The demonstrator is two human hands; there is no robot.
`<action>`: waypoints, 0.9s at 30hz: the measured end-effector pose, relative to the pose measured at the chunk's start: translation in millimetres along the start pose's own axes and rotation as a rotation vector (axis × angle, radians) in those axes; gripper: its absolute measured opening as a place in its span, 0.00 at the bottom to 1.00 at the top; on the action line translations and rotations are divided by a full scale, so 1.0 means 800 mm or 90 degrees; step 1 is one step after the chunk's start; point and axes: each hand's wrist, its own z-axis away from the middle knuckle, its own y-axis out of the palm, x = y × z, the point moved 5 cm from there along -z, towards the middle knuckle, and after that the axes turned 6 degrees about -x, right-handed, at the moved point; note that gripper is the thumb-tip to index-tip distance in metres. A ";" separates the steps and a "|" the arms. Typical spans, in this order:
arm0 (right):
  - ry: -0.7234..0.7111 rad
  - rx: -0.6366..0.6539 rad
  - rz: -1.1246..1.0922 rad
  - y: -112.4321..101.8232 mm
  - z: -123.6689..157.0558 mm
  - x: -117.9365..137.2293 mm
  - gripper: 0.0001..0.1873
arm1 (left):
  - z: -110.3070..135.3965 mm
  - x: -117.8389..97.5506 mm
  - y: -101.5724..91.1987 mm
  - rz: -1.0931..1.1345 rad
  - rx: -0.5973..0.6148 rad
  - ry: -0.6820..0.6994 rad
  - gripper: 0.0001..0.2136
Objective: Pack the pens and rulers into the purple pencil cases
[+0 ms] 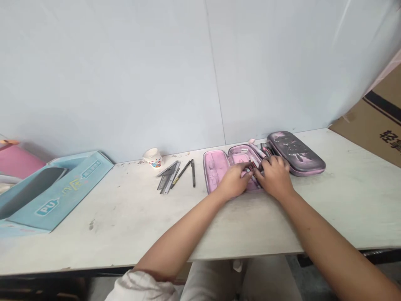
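A pink pencil case [216, 167] lies unzipped on the white table [125, 217], its dark printed lid [296, 158] folded out to the right. My left hand [233, 180] rests on the case's middle flap with its fingers curled round some pens [252, 165] there. My right hand [275, 176] sits right beside it, fingers bent down onto the same bundle of pens. More pens [261, 149] poke out along the far edge of the case. What exactly each hand grips is partly hidden by the fingers.
Left of the case lie two dark pens [189, 170] and several metal rulers [169, 175]. A small paper cup [153, 158] stands by the wall. A light blue box [53, 190] sits far left, a cardboard carton [376, 121] far right.
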 end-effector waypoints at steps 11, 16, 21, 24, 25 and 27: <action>-0.032 0.014 -0.039 0.004 0.008 0.007 0.16 | 0.027 0.043 -0.090 -0.180 -0.113 -0.017 0.11; -0.090 0.033 -0.030 0.007 0.004 0.024 0.16 | 0.066 0.097 -0.155 -0.260 -0.198 -0.044 0.11; -0.163 0.078 -0.073 0.001 -0.024 0.101 0.17 | 0.086 0.128 -0.168 -0.270 -0.228 -0.057 0.10; -0.215 0.117 -0.111 0.006 -0.039 0.175 0.18 | 0.085 0.129 -0.166 -0.261 -0.242 -0.029 0.10; -0.234 0.130 -0.114 0.011 -0.042 0.199 0.19 | 0.084 0.129 -0.166 -0.262 -0.247 -0.022 0.10; -0.258 0.161 -0.102 0.025 -0.044 0.241 0.19 | 0.084 0.132 -0.169 -0.261 -0.259 -0.022 0.11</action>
